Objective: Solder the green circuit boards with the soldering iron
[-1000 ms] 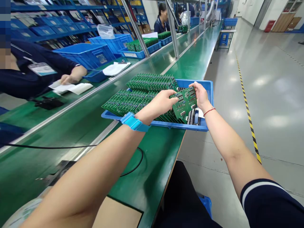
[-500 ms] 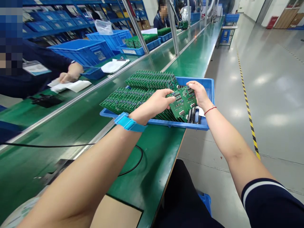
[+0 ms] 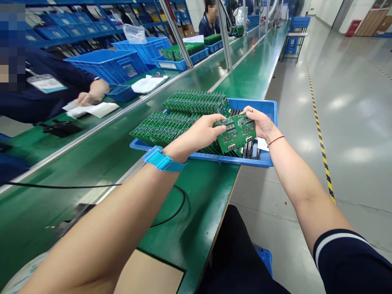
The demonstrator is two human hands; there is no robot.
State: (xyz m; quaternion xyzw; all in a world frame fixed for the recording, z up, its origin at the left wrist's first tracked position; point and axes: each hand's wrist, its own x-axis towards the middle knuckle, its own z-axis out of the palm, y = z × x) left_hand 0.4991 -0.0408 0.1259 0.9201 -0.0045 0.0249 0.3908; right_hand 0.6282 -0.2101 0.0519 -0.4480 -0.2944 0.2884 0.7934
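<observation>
Between my two hands is a green circuit board (image 3: 235,131) with small components and white display parts along its lower edge. My left hand (image 3: 206,132), with a blue strap at the wrist, pinches the board's left side, thumb on its face. On the opposite side, my right hand (image 3: 259,121) grips the upper right edge; a red string circles that wrist. The board is held tilted over a blue tray (image 3: 196,157). Inside the tray, many similar circuit boards (image 3: 165,127) stand in two leaning rows, and dark slotted parts (image 3: 251,151) show at the right end.
The tray rests on a green bench (image 3: 202,196) and overhangs its right edge. A black cable (image 3: 180,206) curls below it. Across a metal rail, another person's hand (image 3: 92,94) rests on papers near a blue bin (image 3: 107,65). A tan sheet (image 3: 150,273) lies at the front.
The board has turned slightly and its right side has moved a little to the right, together with my right hand. My left hand keeps its hold, nearly unmoved.
</observation>
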